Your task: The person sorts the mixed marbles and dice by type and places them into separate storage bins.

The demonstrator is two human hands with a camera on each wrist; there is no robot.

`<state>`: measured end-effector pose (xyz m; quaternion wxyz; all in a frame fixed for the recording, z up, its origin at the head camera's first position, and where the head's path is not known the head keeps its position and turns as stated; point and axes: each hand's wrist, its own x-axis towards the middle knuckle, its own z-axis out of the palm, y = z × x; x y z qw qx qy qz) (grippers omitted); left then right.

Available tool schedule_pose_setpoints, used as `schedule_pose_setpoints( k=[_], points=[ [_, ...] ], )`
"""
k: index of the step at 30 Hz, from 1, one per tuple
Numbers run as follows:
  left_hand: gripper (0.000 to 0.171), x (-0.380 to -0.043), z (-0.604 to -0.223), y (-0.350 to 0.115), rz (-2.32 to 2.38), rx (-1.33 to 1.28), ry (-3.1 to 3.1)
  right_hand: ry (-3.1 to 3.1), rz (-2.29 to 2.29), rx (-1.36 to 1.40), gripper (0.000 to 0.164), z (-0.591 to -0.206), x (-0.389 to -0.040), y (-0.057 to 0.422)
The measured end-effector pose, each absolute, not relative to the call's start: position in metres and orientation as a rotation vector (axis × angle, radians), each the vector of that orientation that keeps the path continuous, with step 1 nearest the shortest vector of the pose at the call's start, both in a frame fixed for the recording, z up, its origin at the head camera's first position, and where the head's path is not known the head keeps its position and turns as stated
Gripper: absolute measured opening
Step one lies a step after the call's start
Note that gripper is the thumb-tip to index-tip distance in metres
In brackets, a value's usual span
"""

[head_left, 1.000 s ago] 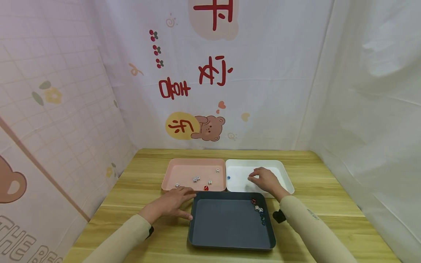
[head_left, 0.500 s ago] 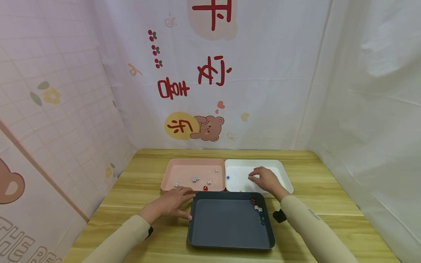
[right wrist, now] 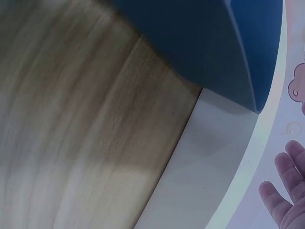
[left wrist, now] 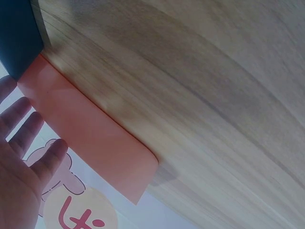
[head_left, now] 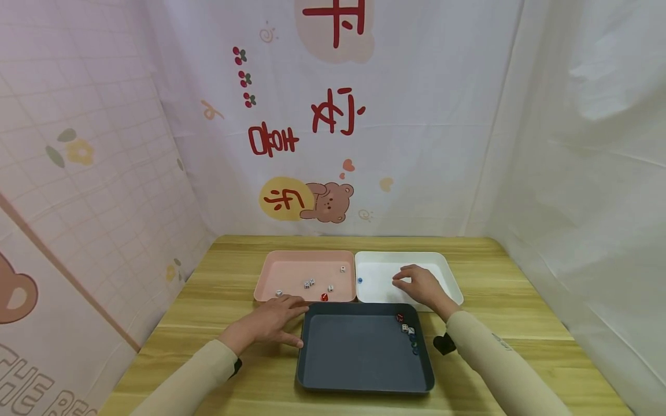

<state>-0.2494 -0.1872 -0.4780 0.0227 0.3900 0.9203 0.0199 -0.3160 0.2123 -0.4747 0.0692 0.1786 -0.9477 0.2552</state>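
My left hand (head_left: 267, 323) lies with fingers spread at the left edge of the dark blue-grey tray (head_left: 359, 370), touching or nearly touching its rim. In the left wrist view its fingers (left wrist: 50, 160) look straight and hold nothing. Over the white tray (head_left: 372, 263) hovers my right hand (head_left: 422, 284), loosely bent, with no object visible in it. A small blue die (head_left: 360, 280) sits at the white tray's left side. Along the dark tray's right side lie a red die (head_left: 399, 318), two white dice (head_left: 404, 328) and dark green or blue ones (head_left: 414, 351).
A pink tray (head_left: 296, 257) stands left of the white one, holding several white dice (head_left: 330, 288) and a red die (head_left: 325, 297). All three trays sit on a wood-grain table (head_left: 499, 300). Printed white cloth (head_left: 426, 115) surrounds it at the back and sides.
A small greenish object, blurred below my right hand at first, moved left and nearer within the white tray. Now it is out of sight. Both hands have stayed nearly still.
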Motion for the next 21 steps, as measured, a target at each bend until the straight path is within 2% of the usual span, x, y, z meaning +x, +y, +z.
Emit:
schedule_pose_setpoints(
  k=[21],
  points=[
    [0.085,-0.250,-0.479,-0.187,0.066,1.210,2.851,-2.834,0.806,0.703,0.021,-0.484,-0.291,0.208]
  ],
)
